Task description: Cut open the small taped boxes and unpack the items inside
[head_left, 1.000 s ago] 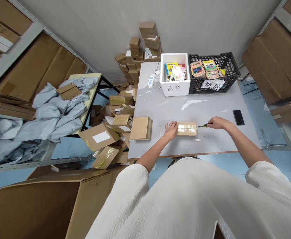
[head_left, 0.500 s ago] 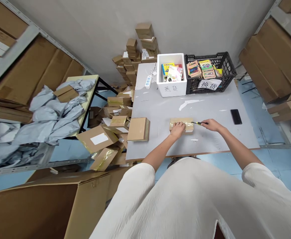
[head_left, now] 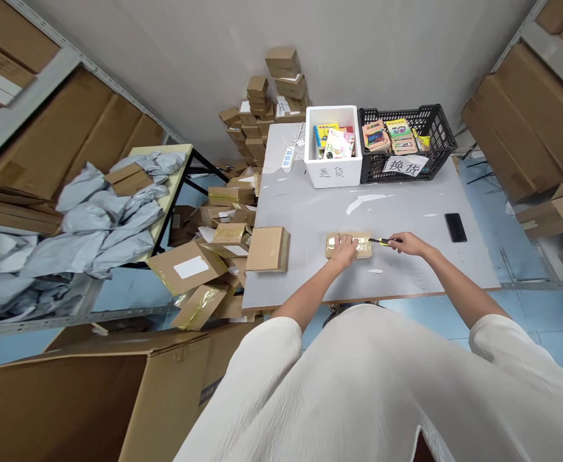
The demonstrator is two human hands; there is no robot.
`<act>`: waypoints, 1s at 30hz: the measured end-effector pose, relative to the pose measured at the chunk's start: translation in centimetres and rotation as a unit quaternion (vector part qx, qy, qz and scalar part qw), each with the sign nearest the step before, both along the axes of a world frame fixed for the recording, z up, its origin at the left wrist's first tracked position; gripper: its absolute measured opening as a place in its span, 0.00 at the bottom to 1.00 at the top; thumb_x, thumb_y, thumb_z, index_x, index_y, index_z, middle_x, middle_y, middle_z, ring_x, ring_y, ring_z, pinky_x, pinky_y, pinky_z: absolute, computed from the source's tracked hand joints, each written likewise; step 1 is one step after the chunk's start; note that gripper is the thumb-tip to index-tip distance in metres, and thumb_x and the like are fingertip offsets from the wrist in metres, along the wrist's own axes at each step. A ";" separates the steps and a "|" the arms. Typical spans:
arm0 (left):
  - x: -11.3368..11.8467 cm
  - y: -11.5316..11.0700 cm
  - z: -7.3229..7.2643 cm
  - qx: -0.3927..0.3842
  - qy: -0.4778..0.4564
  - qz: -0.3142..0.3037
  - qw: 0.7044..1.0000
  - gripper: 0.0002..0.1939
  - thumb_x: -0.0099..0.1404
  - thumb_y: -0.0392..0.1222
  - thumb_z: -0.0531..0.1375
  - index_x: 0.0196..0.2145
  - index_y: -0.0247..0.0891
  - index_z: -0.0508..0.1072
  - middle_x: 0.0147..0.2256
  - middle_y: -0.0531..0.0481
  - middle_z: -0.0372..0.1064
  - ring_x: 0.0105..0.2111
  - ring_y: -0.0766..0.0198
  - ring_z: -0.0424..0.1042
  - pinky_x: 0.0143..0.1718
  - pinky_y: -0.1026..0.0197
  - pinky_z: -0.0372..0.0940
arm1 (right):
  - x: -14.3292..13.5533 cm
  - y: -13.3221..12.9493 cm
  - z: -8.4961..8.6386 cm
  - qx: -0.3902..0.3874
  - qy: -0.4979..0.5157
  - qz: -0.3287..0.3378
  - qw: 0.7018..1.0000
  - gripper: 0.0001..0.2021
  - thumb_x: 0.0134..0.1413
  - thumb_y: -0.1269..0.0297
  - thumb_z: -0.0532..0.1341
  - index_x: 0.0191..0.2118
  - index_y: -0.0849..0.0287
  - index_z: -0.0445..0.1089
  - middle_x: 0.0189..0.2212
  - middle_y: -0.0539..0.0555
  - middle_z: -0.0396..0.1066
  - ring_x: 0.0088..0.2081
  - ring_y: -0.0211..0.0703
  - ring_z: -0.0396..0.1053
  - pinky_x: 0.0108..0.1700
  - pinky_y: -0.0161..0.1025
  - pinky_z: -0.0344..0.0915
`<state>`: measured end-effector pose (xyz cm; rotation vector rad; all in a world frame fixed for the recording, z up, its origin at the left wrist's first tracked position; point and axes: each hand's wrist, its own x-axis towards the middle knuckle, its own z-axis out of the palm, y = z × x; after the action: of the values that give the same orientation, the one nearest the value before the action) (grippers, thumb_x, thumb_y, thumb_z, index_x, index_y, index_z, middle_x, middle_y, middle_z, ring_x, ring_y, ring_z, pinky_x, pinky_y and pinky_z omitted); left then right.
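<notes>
A small cardboard box (head_left: 363,249) wrapped in shiny clear tape lies flat near the front of the grey table (head_left: 305,205). My left hand (head_left: 343,250) grips it from above, fingers curled over its top. In my right hand (head_left: 407,244) is a black and yellow utility knife (head_left: 384,241), its tip pointing left and at the box's right end. Whether the blade is in the tape cannot be made out. Further left on the table stands another closed cardboard box (head_left: 264,249).
A white foam bin (head_left: 333,174) of books and a black crate (head_left: 442,138) with books stand at the back. A phone (head_left: 456,227) lies right, a power strip (head_left: 288,159) back left. Piled cartons (head_left: 192,268) crowd the left edge; grey parcels (head_left: 86,218) lie beyond.
The taped box has tilted towards me and then lies flatter, showing more of its taped top. The knife stays at its right end, and both hands have shifted only slightly.
</notes>
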<state>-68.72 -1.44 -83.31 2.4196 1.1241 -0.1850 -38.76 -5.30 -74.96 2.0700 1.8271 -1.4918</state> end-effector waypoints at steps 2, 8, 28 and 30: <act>-0.8 0.6 -0.1 0.007 0.008 -0.003 1.000 0.26 0.66 0.34 0.68 0.59 0.44 0.68 0.60 0.38 0.69 0.66 0.42 0.66 0.75 0.34 0.43 | -0.2 0.2 -0.5 -0.001 0.008 0.005 1.000 0.17 0.68 0.47 0.62 0.45 0.54 0.80 0.38 0.54 0.81 0.34 0.45 0.79 0.39 0.38 0.70; -2.2 2.2 -0.4 -0.004 0.026 -0.022 0.999 0.30 0.63 0.34 0.71 0.59 0.46 0.67 0.59 0.40 0.69 0.61 0.47 0.71 0.74 0.38 0.51 | -1.2 1.5 -1.5 0.030 -0.001 0.043 0.999 0.20 0.70 0.45 0.59 0.49 0.52 0.81 0.38 0.53 0.81 0.36 0.46 0.78 0.40 0.39 0.69; -2.5 2.0 -0.3 -0.055 0.002 0.013 0.998 0.28 0.66 0.33 0.70 0.59 0.47 0.67 0.61 0.42 0.65 0.60 0.48 0.69 0.61 0.48 0.66 | -1.2 4.5 -4.7 0.075 -0.093 0.162 0.980 0.17 0.72 0.49 0.55 0.49 0.49 0.79 0.44 0.57 0.82 0.43 0.52 0.75 0.48 0.44 0.64; -2.6 2.0 -0.2 -0.054 0.004 0.009 0.998 0.27 0.66 0.34 0.70 0.59 0.47 0.68 0.61 0.42 0.64 0.60 0.49 0.69 0.61 0.49 0.66 | -1.5 5.2 -4.8 0.090 -0.098 0.175 0.975 0.17 0.72 0.48 0.55 0.46 0.49 0.79 0.42 0.57 0.82 0.43 0.53 0.75 0.49 0.45 0.64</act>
<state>-71.31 0.55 -83.51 2.3143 1.1105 -0.2438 -40.21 -0.13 -79.77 1.7574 2.1688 -1.0328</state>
